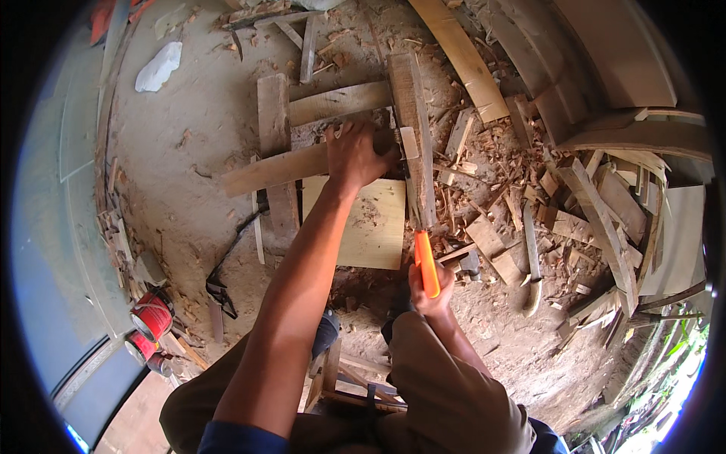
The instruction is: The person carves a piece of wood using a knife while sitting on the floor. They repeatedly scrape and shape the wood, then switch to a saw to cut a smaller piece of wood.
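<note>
My right hand (433, 287) is wrapped around the orange handle of a hand saw (426, 263). Its thin blade, seen nearly edge-on, points away from me along the right timber (413, 113). A wooden board (276, 168) lies crosswise, over the left timber (274, 113) and toward the right one. My left hand (357, 155) grips this board near its right end, fingers over the far edge. Just right of the blade sits a short pale wood end (409, 142). Whether the teeth are in the wood is hard to tell.
A square plywood sheet (367, 234) lies under the board. To the right are wood scraps (491, 242), chips and a curved blade-like tool (532, 265) with a pale handle. Red cans (151, 314) stand at the left, near a black strap (219, 284). A long plank (461, 57) lies beyond.
</note>
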A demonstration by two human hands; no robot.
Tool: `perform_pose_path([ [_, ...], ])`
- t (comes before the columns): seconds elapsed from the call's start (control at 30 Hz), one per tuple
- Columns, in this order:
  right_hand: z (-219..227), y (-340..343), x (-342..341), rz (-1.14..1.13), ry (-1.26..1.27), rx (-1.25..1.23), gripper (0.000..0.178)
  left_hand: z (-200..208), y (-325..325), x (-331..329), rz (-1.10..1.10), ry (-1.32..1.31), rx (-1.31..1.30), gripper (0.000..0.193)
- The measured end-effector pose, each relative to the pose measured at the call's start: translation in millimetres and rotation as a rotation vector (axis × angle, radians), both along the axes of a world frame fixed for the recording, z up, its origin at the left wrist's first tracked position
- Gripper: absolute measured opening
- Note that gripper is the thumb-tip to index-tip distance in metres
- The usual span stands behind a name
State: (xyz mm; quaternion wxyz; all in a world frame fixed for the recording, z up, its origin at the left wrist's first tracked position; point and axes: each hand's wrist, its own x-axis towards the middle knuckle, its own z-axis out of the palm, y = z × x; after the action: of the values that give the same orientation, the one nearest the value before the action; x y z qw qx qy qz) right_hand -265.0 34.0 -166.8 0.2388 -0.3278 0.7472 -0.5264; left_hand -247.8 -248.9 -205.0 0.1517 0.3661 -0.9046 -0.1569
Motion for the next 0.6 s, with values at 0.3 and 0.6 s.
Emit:
perform_pose_path([
  [0.3, 11, -69, -31, -0.033, -0.199, 0.053, 0.023, 13, -5, -3, -0.006, -0.039, 0.179, 0.041],
  [0.6, -25, -47, -22, -0.001, -0.292, -0.059, 0.020, 0, -12, -7, 0.140, -0.030, -0.051, 0.054],
])
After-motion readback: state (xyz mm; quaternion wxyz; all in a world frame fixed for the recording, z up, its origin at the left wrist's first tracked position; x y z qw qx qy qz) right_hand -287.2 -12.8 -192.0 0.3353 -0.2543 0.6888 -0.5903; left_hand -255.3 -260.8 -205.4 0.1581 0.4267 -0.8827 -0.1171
